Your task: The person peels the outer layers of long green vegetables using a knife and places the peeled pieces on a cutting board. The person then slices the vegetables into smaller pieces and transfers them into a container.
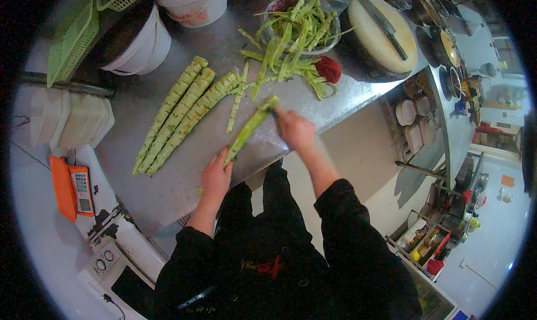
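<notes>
My left hand [216,174] grips the lower end of a partly peeled green stem [248,131], which looks like celtuce and slants up and away over the steel counter. My right hand [296,128] is closed around a small dark tool, mostly hidden and blurred, close to the stem's upper end. Three unpeeled stems [184,114] with ringed leaf scars lie side by side to the left. Long green peelings [277,55] lie on the counter and heap over a clear bowl [333,43] at the back. A dark red cloth or scrubber [328,69] touches the peelings.
A cleaver [382,22] rests on a round chopping block [369,36] at the back right. White buckets [144,47] and a green plastic basket [73,39] stand at the back left. Stacked white containers [84,118] and an orange scale [69,190] are at the left. The counter's front edge [268,164] runs diagonally before me.
</notes>
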Action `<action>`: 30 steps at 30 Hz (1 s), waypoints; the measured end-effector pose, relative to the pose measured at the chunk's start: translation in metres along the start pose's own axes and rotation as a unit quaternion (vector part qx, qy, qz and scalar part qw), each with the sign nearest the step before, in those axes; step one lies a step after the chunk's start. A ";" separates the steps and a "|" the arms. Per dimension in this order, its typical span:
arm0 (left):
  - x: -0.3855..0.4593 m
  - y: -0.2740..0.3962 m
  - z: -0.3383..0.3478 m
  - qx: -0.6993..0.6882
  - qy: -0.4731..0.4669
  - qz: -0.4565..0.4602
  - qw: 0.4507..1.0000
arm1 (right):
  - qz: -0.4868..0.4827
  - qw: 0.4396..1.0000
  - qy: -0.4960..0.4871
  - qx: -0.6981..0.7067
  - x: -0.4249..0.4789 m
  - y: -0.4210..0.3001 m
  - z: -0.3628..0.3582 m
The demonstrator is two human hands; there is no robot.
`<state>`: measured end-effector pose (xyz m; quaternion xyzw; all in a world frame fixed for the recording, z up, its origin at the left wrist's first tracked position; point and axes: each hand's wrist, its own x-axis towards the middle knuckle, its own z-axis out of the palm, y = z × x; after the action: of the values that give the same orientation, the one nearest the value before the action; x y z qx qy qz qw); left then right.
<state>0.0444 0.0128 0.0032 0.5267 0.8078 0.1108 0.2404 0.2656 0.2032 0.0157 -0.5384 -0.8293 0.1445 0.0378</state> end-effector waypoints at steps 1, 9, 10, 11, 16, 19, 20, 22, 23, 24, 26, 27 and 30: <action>0.003 0.007 -0.001 -0.004 -0.009 -0.003 1.000 | 0.002 1.000 0.028 -0.003 0.006 0.012 -0.004; 0.004 -0.013 0.008 -0.037 0.037 0.034 0.998 | 0.100 0.990 -0.051 -0.084 0.043 0.045 -0.032; 0.004 -0.018 0.006 -0.031 0.047 0.036 0.998 | 0.246 0.968 -0.027 0.032 0.053 0.069 -0.037; 0.003 -0.020 0.005 -0.024 0.057 0.038 0.997 | 0.195 0.980 -0.007 0.044 0.045 0.076 -0.028; -0.004 0.005 -0.008 0.018 0.047 0.040 0.998 | -0.033 0.998 -0.036 0.049 -0.019 -0.009 0.005; 0.007 -0.010 0.004 0.032 0.070 0.064 0.995 | -0.165 0.985 0.008 0.052 -0.046 -0.043 0.041; 0.003 -0.020 0.011 0.038 0.084 0.072 0.993 | -0.147 0.989 -0.014 0.031 -0.043 -0.047 0.040; 0.001 -0.009 0.001 0.013 0.053 0.049 0.997 | -0.061 0.996 -0.057 0.023 -0.021 -0.034 0.011; 0.004 -0.003 -0.006 0.001 0.043 0.040 0.998 | 0.001 0.998 -0.058 -0.008 -0.002 -0.015 -0.003; 0.007 -0.003 -0.004 0.006 0.057 0.052 0.997 | 0.062 0.996 -0.058 -0.038 0.015 0.007 -0.016; 0.006 -0.006 0.005 0.016 0.083 0.069 0.994 | 0.103 0.995 -0.003 -0.001 0.038 0.043 -0.026; 0.003 -0.007 0.005 0.008 0.076 0.069 0.995 | 0.088 0.996 0.002 -0.008 0.040 0.047 -0.034; 0.003 -0.003 0.003 0.000 0.066 0.063 0.996 | -0.076 0.996 -0.006 -0.036 0.010 0.015 -0.013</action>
<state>0.0422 0.0144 -0.0013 0.5685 0.7868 0.1600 0.1791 0.2778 0.2206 0.0230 -0.4744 -0.8726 0.1142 0.0238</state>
